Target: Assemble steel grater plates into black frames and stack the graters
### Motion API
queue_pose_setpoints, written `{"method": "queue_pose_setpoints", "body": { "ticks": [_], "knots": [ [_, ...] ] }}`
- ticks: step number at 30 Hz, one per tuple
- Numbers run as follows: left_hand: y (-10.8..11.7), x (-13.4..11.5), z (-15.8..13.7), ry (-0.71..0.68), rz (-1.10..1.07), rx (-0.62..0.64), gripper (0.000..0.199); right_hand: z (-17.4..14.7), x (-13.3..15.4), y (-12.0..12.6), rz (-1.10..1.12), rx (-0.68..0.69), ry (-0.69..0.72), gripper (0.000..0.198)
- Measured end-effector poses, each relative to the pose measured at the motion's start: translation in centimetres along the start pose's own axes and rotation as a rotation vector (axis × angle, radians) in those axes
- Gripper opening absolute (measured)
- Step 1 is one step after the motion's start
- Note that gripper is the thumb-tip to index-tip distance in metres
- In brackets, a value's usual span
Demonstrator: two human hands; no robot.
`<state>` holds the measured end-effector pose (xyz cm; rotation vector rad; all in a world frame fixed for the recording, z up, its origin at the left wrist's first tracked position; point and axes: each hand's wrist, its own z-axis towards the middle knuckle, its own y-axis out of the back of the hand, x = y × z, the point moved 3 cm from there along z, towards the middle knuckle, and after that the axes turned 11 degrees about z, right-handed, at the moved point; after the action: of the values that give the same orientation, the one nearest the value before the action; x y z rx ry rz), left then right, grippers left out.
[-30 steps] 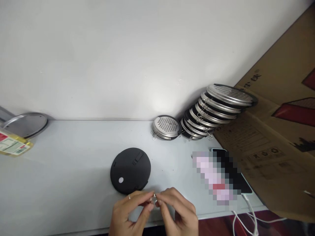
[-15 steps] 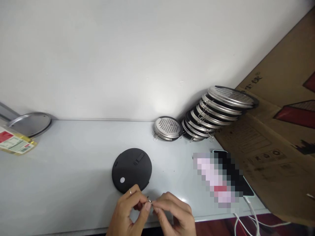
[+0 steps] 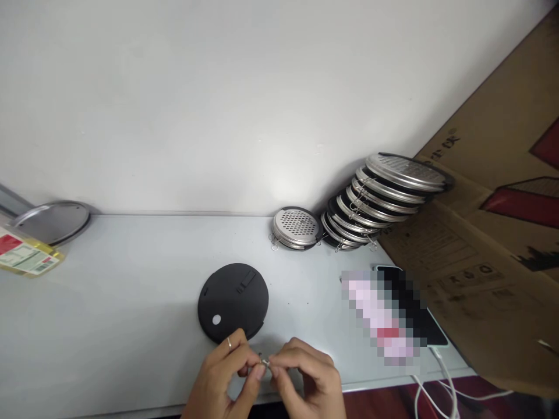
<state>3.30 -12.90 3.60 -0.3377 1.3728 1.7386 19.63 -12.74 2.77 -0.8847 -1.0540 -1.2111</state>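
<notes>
Small metal clip [image 3: 264, 363] between both hands' fingers [image 3: 257, 369]

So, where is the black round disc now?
The black round disc lies flat on the white table, low in the head view's centre, just beyond the left hand.

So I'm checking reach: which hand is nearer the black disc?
Left. The left hand has its ringed finger at the black disc's near edge; the right hand lies off to the disc's lower right.
</notes>
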Motion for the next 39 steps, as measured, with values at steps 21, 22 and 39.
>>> {"method": "queue_pose_setpoints", "body": {
  "ticks": [21, 22, 39],
  "knots": [
    [0.1, -0.2, -0.4, -0.123, -0.006, 0.041, 0.016, -0.4, -0.8, -0.4, 0.261, -0.179, -0.23, 0.013],
    [0.1, 0.0, -0.2, -0.093, -0.012, 0.053, 0.015, -0.4, -0.9, -0.3, 0.269, -0.178, -0.239, 0.013],
    [-0.3, -0.5, 0.9, -0.036, -0.02, -0.084, 0.011, 0.6, -0.5, -0.1, 0.313, 0.022, -0.166, 0.011]
  ]
}}
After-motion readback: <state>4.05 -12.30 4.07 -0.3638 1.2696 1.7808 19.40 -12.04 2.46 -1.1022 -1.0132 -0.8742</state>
